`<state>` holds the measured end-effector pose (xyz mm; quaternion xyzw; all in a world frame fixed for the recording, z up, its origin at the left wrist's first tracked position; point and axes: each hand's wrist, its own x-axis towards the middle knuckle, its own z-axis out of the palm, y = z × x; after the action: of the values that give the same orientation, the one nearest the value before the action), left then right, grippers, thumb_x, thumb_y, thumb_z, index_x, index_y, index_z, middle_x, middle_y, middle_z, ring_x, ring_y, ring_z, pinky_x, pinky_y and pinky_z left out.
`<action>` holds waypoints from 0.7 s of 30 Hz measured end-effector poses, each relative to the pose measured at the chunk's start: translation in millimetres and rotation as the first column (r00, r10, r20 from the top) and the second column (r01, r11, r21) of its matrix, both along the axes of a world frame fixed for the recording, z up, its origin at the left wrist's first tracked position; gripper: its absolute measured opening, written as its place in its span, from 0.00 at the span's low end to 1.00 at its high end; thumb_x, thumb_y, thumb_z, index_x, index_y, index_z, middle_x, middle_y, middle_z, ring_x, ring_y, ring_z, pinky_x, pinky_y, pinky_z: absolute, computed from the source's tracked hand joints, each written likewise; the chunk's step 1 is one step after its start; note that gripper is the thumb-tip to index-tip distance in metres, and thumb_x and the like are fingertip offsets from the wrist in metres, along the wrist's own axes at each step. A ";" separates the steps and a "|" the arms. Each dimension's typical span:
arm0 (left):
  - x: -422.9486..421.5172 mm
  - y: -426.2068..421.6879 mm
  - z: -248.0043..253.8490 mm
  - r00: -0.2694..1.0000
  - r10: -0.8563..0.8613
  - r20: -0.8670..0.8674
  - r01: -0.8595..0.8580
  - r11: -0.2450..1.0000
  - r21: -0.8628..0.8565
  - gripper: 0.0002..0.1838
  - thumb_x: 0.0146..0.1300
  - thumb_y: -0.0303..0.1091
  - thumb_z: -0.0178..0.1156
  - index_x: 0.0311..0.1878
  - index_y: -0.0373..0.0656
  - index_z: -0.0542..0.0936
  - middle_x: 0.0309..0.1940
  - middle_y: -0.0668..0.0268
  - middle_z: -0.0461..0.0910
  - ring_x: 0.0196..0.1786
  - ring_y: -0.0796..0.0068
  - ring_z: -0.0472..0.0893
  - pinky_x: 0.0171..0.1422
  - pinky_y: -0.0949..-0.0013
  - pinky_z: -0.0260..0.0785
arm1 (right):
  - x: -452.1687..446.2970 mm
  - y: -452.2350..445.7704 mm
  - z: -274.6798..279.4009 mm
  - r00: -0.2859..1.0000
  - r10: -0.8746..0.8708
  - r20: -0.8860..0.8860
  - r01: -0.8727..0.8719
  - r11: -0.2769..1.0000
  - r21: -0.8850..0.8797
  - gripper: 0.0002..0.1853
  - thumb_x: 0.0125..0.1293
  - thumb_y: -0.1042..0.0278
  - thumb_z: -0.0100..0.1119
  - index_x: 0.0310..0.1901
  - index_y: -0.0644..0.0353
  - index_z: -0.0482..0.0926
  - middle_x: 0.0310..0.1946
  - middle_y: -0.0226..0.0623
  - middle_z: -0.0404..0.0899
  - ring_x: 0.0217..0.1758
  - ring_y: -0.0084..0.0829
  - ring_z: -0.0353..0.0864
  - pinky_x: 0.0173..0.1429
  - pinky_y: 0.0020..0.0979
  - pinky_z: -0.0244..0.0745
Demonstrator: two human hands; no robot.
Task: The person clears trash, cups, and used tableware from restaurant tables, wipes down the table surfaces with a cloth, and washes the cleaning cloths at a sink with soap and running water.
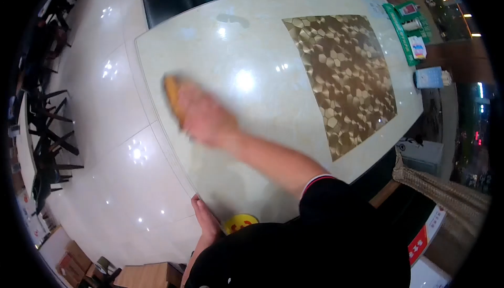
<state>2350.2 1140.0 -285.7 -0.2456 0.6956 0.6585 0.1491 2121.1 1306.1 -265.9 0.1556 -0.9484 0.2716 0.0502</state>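
A light, glossy table point(262, 130) fills the middle of the view. My right hand point(205, 115), blurred by motion, is closed on an orange-brown cloth or pad point(172, 95) pressed against the tabletop near its left edge. My left hand point(205, 215) rests at the table's near left edge, its fingers stretched out along the rim and nothing visible in it. Beside it, a round yellow item with red marks point(241, 222) is partly covered by my black shirt. A brown and gold patterned mat point(346, 78) lies on the right part of the table.
A green holder point(398, 33) with small items and a light blue box point(429, 77) stand at the table's far right edge. Dark chairs point(55, 125) are at the left beyond the tiled floor point(105, 94). Cardboard boxes point(76, 262) sit at the lower left.
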 end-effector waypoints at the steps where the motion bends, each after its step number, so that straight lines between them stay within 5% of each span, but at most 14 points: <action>1: 0.8 -7.0 4.2 0.998 0.034 0.044 -0.038 0.994 0.098 0.26 0.68 0.49 0.36 0.57 0.37 0.62 0.52 0.58 0.67 0.55 0.68 0.66 0.60 0.64 0.55 | 29.1 -21.0 15.7 0.981 0.166 0.105 -0.173 0.983 0.067 0.31 0.58 0.65 0.44 0.61 0.74 0.56 0.64 0.52 0.55 0.68 0.44 0.55 0.67 0.41 0.52; 2: 1.7 -14.2 8.1 0.994 0.061 0.093 -0.078 0.978 0.193 0.27 0.67 0.52 0.36 0.60 0.41 0.61 0.55 0.61 0.67 0.58 0.70 0.65 0.62 0.62 0.55 | 65.8 -32.8 20.9 0.970 0.240 0.040 -0.242 0.967 0.077 0.31 0.58 0.65 0.44 0.62 0.74 0.55 0.64 0.51 0.55 0.68 0.44 0.53 0.67 0.42 0.51; 5: 19.9 -48.5 6.4 0.982 0.126 0.138 -0.136 0.989 0.060 0.31 0.66 0.56 0.37 0.61 0.40 0.61 0.58 0.59 0.65 0.60 0.65 0.66 0.64 0.58 0.53 | 183.5 -47.0 11.9 0.893 0.450 -0.023 -0.440 0.881 0.176 0.28 0.57 0.59 0.46 0.57 0.67 0.67 0.63 0.47 0.60 0.71 0.38 0.48 0.67 0.38 0.49; 6: 20.7 -54.6 4.8 0.969 0.151 0.196 -0.163 0.986 0.046 0.31 0.66 0.56 0.37 0.61 0.40 0.61 0.59 0.59 0.65 0.60 0.65 0.66 0.64 0.58 0.54 | 230.5 -47.0 -3.0 0.917 0.390 -0.082 -0.382 0.919 0.099 0.26 0.57 0.55 0.46 0.55 0.60 0.70 0.62 0.44 0.61 0.71 0.36 0.49 0.67 0.37 0.48; 7: 24.4 -60.5 2.2 0.961 0.153 0.232 -0.160 0.987 0.013 0.30 0.65 0.55 0.38 0.61 0.42 0.60 0.59 0.59 0.65 0.59 0.65 0.67 0.64 0.58 0.54 | 263.5 -39.0 -35.1 0.862 0.499 -0.092 -0.507 0.857 -0.099 0.23 0.59 0.55 0.44 0.54 0.53 0.72 0.63 0.40 0.61 0.71 0.35 0.49 0.67 0.39 0.47; 8: 28.0 -63.1 1.1 0.951 0.156 0.266 -0.156 0.987 -0.021 0.30 0.65 0.55 0.38 0.61 0.43 0.60 0.59 0.59 0.64 0.59 0.66 0.67 0.63 0.59 0.55 | 272.4 -29.1 -48.8 0.833 0.469 -0.293 -0.467 0.881 0.083 0.23 0.59 0.54 0.43 0.56 0.49 0.70 0.65 0.36 0.59 0.71 0.36 0.50 0.68 0.42 0.44; 10: 29.6 -58.7 2.2 0.926 0.206 0.317 -0.215 0.977 -0.005 0.27 0.63 0.55 0.40 0.59 0.48 0.63 0.58 0.63 0.66 0.58 0.69 0.66 0.60 0.59 0.55 | 260.5 -13.8 -34.9 0.872 0.441 -0.211 -0.469 0.877 -0.107 0.24 0.59 0.55 0.43 0.58 0.50 0.68 0.66 0.34 0.56 0.72 0.36 0.47 0.69 0.46 0.40; 14: 21.9 -41.3 -2.9 0.943 0.218 0.251 -0.235 0.971 0.038 0.33 0.59 0.59 0.45 0.63 0.51 0.58 0.61 0.64 0.60 0.57 0.62 0.65 0.61 0.56 0.53 | 177.7 -10.8 -6.1 0.888 0.459 -0.028 -0.459 0.880 -0.122 0.25 0.60 0.60 0.43 0.59 0.55 0.64 0.69 0.34 0.48 0.73 0.36 0.39 0.69 0.48 0.40; 17: -0.9 -27.0 -8.6 0.926 0.320 0.202 -0.305 0.947 -0.102 0.36 0.57 0.60 0.45 0.66 0.52 0.55 0.61 0.62 0.60 0.60 0.61 0.63 0.63 0.56 0.51 | 82.7 -4.5 -11.7 0.879 0.472 -0.065 -0.477 0.867 -0.144 0.27 0.59 0.64 0.45 0.61 0.62 0.61 0.67 0.40 0.50 0.72 0.42 0.41 0.70 0.48 0.43; 21: -15.5 25.1 10.2 0.931 0.322 0.170 -0.219 0.867 -0.448 0.33 0.61 0.55 0.44 0.63 0.43 0.61 0.60 0.57 0.63 0.58 0.62 0.64 0.60 0.59 0.56 | -26.0 72.6 -13.0 0.966 0.258 -0.008 -0.256 0.951 -0.173 0.24 0.59 0.68 0.45 0.57 0.67 0.62 0.62 0.49 0.57 0.68 0.43 0.52 0.70 0.49 0.42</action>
<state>2334.7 1165.0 -275.6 -0.4450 0.7564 0.4726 0.0807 2095.1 1378.8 -278.9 0.2707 -0.8934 0.3580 0.0206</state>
